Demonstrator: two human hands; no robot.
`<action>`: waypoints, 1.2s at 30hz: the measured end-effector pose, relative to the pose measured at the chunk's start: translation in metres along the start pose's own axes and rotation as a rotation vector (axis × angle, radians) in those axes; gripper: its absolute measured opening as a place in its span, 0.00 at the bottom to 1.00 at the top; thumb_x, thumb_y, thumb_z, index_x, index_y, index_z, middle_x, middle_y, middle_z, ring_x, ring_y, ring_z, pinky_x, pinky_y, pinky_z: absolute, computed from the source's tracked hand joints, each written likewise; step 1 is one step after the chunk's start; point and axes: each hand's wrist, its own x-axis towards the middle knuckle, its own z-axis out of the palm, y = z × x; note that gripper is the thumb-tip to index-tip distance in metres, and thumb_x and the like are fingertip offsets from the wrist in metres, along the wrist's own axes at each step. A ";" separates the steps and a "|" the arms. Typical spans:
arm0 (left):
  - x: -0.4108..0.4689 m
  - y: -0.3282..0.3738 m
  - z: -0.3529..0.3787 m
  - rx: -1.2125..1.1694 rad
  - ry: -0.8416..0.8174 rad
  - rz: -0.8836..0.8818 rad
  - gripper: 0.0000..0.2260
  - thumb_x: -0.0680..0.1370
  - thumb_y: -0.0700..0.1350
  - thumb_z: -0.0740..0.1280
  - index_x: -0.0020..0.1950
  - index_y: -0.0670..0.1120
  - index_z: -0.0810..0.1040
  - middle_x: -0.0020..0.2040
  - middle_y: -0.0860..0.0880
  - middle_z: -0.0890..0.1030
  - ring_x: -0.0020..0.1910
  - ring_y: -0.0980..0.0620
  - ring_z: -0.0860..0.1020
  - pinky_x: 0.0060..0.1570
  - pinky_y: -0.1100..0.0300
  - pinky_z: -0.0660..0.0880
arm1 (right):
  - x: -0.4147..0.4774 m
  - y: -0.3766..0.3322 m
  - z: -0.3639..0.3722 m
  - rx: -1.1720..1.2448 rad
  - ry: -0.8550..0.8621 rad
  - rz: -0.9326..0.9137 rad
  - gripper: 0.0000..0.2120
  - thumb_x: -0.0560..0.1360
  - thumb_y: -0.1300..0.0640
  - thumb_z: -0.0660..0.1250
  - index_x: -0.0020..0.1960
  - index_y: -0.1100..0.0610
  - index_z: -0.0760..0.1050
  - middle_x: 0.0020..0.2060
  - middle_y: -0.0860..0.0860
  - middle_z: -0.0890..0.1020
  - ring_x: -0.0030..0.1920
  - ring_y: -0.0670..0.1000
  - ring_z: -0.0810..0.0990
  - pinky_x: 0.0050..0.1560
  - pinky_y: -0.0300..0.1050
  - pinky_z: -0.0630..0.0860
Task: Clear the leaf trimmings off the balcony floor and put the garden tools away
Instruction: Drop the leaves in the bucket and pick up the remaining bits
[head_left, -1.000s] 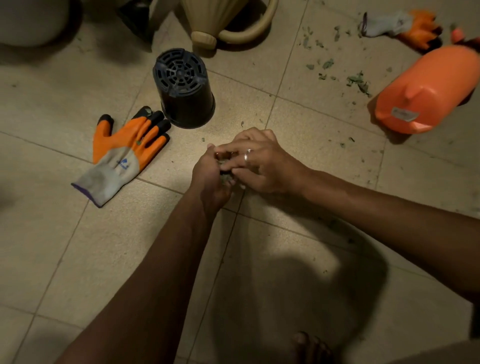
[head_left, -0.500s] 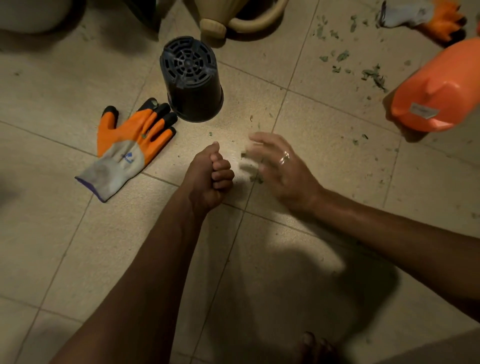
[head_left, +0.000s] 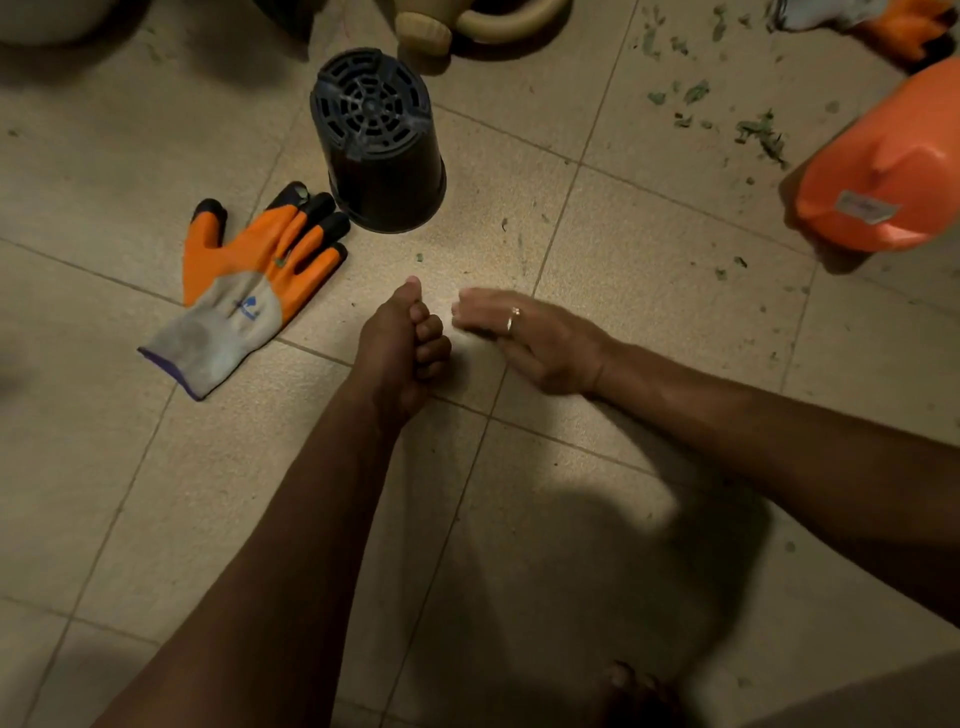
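Two grips low over the floor (head_left: 130, 519): left grip (head_left: 402, 338) fisted, contents hidden; right grip (head_left: 540, 338) loosely spread. Open tiles nearside; pot (head_left: 379, 156) and glove (head_left: 244, 291) crowd ahead-left. Far-right, leaf trimmings (head_left: 758, 132) lie scattered, well apart.

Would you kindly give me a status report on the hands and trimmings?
Left hand fisted, contents hidden, likely trimmings. Right hand open, low over floor. Leaf trimmings scattered ahead right, beside orange bottle.
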 end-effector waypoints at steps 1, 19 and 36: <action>-0.001 0.000 0.001 -0.003 0.005 -0.001 0.20 0.86 0.55 0.58 0.35 0.51 0.68 0.28 0.53 0.64 0.25 0.57 0.60 0.24 0.62 0.54 | 0.007 0.004 -0.005 -0.008 0.023 0.026 0.23 0.80 0.68 0.57 0.73 0.60 0.71 0.73 0.56 0.73 0.77 0.53 0.65 0.77 0.52 0.64; -0.016 0.040 -0.034 -0.539 0.285 0.193 0.20 0.84 0.48 0.58 0.31 0.52 0.66 0.26 0.55 0.65 0.22 0.59 0.61 0.20 0.65 0.56 | 0.086 -0.039 0.053 -0.454 0.104 0.081 0.28 0.84 0.50 0.50 0.81 0.59 0.55 0.81 0.56 0.56 0.81 0.54 0.51 0.81 0.52 0.47; -0.006 -0.009 0.009 0.012 0.052 -0.112 0.19 0.85 0.53 0.59 0.35 0.52 0.67 0.28 0.54 0.66 0.23 0.57 0.61 0.19 0.63 0.58 | 0.018 0.054 -0.045 -0.126 0.428 0.543 0.26 0.85 0.49 0.44 0.81 0.55 0.57 0.81 0.51 0.58 0.81 0.49 0.50 0.81 0.54 0.46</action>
